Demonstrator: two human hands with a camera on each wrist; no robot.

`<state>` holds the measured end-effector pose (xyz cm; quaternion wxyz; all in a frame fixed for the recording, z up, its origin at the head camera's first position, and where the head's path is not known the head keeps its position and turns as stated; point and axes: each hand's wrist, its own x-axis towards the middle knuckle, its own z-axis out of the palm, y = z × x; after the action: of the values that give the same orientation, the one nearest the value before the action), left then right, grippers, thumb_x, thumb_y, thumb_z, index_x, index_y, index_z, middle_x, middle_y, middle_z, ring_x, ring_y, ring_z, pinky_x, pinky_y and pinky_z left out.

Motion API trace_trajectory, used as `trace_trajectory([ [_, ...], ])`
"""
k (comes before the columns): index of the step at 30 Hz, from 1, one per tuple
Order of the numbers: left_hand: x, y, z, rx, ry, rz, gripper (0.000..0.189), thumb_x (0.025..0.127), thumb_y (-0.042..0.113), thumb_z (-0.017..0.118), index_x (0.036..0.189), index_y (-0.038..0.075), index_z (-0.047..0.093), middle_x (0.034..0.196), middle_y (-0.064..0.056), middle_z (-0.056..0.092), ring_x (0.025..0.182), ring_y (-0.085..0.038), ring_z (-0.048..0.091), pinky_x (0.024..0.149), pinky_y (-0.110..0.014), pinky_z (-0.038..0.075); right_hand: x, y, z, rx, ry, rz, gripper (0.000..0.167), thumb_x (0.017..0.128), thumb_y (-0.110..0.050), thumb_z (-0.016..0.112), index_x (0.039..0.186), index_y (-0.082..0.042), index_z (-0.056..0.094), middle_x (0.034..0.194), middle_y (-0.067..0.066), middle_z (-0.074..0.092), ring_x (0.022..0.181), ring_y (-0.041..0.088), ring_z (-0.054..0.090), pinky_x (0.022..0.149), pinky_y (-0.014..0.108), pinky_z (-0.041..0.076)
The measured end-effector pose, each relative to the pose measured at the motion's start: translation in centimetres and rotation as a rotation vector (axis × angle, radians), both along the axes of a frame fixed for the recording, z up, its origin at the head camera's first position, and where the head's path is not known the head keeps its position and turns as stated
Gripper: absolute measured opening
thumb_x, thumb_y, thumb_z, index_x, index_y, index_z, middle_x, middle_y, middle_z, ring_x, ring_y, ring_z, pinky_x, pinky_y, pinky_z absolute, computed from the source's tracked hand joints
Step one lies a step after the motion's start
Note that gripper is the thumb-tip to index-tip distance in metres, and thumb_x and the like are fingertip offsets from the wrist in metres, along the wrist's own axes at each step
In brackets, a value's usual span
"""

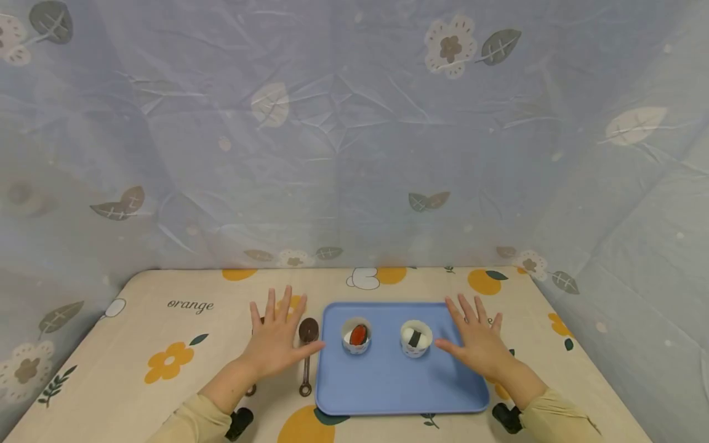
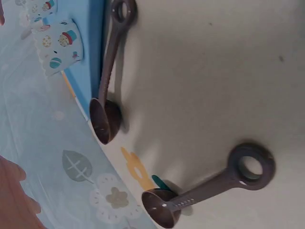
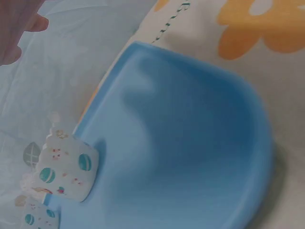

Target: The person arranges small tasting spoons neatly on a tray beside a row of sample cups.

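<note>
the head view alone looks down into the two small white paper cups with scalloped rims on the light-blue rectangular plastic tray (image 1: 410, 394): the left cup (image 1: 356, 348) holds an orange-red oval piece (image 1: 358, 335) edged in black, and the right cup (image 1: 415, 349) a white piece (image 1: 415, 338) crossed by a black band. the wrist views show instead the cups' outer walls, printed with teal striped balls and tiny coloured motifs; on the left cup a cupcake print can also be made out.

two dark-brown, glossy scoops with round bowls and ringed handles lie on the cream tablecloth (image 1: 221, 332) with orange prints, left of the tray. from the head, the left hand (image 1: 275, 347) covers most of the outer scoop (image 2: 209, 191); the left wrist view shows it whole, hollow bowl, ridged handle and thick ring. the inner scoop (image 1: 308, 330) lies just beside the tray's edge, its ring towards the person; whether it touches the tray i cannot tell.

the left hand is spread above the outer scoop, fingers straight and thumb stretched towards the tray. the right hand (image 1: 480, 346) is spread likewise over the tray's right side, thumb pointing at the right cup; the right wrist view shows a soft shadow across the tray.
</note>
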<state>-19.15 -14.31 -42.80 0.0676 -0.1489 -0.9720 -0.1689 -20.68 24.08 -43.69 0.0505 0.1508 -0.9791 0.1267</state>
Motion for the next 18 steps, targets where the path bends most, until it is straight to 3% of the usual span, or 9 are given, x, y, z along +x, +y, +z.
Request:
trace_trajectory([
  [7, 0.0, -0.7, -0.6, 0.036, -0.036, 0.022, 0.093, 0.081, 0.062, 0.057, 0.149, 0.010, 0.021, 0.155, -0.021, 0.006, 0.140, -0.049, -0.004, 0.104, -0.074, -0.006, 0.1, 0.7, -0.4, -0.013, -0.037, -0.016, 0.085, 0.086, -0.057, 0.054, 0.150, -0.013, 0.019, 0.154, 0.021, 0.014, 0.139, 0.051, 0.002, 0.096, 0.081, -0.001],
  [18, 0.0, -1.0, -1.0, 0.107, -0.071, 0.062, 0.089, 0.082, 0.060, 0.056, 0.148, 0.010, 0.023, 0.153, -0.024, 0.016, 0.139, -0.051, 0.008, 0.105, -0.073, 0.003, 0.2, 1.8, -1.1, -0.011, -0.059, -0.049, 0.083, 0.087, -0.054, 0.054, 0.149, -0.010, 0.020, 0.153, 0.024, 0.015, 0.138, 0.052, 0.004, 0.095, 0.082, 0.001],
])
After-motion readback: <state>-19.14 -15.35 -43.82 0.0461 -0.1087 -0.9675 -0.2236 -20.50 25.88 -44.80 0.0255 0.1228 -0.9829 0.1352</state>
